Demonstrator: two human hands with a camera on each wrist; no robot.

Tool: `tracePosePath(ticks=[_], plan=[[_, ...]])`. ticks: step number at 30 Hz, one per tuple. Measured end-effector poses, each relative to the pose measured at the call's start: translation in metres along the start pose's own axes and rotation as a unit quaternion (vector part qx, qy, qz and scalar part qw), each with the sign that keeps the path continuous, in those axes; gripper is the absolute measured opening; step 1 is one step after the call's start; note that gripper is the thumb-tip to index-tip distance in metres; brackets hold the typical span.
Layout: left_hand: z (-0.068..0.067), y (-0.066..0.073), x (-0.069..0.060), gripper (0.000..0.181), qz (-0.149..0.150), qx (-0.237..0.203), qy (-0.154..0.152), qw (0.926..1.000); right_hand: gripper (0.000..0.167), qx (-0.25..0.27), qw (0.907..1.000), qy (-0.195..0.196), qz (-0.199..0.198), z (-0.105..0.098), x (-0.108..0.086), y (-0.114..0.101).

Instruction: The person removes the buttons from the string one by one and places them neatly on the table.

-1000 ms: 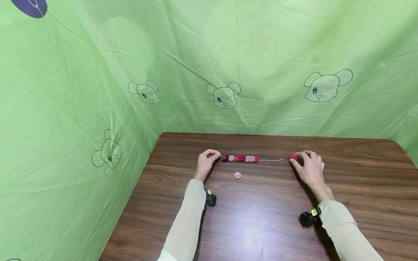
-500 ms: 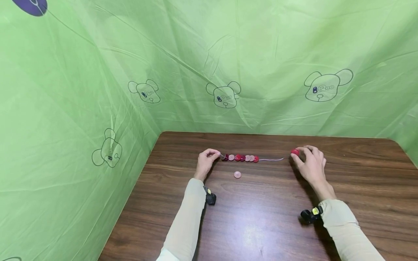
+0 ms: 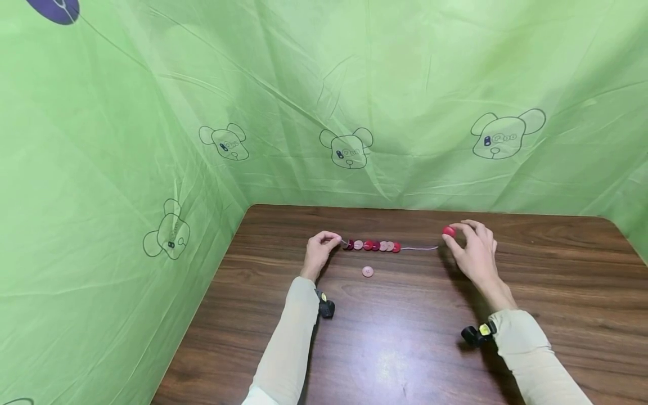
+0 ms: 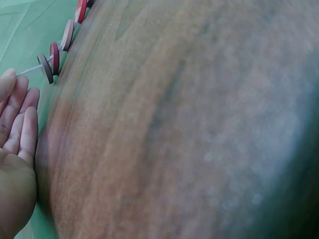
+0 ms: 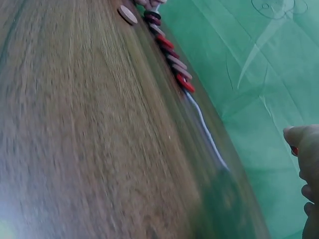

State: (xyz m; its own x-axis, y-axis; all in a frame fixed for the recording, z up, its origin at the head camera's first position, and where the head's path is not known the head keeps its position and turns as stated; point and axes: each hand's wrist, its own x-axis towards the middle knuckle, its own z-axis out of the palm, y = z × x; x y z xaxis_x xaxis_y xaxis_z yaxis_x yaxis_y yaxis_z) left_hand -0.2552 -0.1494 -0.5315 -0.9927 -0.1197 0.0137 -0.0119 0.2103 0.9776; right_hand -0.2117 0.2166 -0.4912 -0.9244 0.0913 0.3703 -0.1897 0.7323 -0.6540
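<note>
My left hand (image 3: 319, 253) pinches the left end of a pale string (image 3: 419, 248) between thumb and finger. Several buttons in dark red, pink and red (image 3: 376, 246) are threaded along it in a row; the string's right part lies bare on the table. My right hand (image 3: 478, 256) pinches a red button (image 3: 448, 231) above and just right of the string's free end. In the right wrist view the right hand (image 5: 310, 164) mostly hides that button. A loose pink button (image 3: 367, 271) lies in front of the row. The left wrist view shows the left hand (image 4: 17, 134) beside the end button (image 4: 45, 68).
The brown wooden table (image 3: 395, 326) reaches back to a green cloth (image 3: 415, 174) with printed bear heads, which also hangs along the left side. A small black device is strapped at each wrist.
My right hand has lifted the red button away from the table and shifted it back, then slightly left. The left hand, the string and the loose pink button look unmoved.
</note>
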Motion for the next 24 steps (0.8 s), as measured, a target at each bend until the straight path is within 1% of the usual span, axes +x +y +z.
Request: tracePosePath(ticks=[6, 14, 24], plan=[[0.0, 0.0, 0.0, 0.014, 0.0, 0.0, 0.001, 1.0, 0.028, 0.011, 0.9997, 0.001, -0.023, 0.005, 0.002, -0.009], [-0.001, 0.001, -0.001, 0.014, -0.002, -0.005, -0.003, 1.0, 0.03, 0.016, 0.9985, -0.002, -0.051, 0.013, 0.001, -0.021], [-0.001, 0.002, -0.001, 0.015, -0.007, 0.0, -0.002, 1.0, 0.029, 0.027, 0.9955, 0.003, -0.091, 0.021, -0.001, -0.038]])
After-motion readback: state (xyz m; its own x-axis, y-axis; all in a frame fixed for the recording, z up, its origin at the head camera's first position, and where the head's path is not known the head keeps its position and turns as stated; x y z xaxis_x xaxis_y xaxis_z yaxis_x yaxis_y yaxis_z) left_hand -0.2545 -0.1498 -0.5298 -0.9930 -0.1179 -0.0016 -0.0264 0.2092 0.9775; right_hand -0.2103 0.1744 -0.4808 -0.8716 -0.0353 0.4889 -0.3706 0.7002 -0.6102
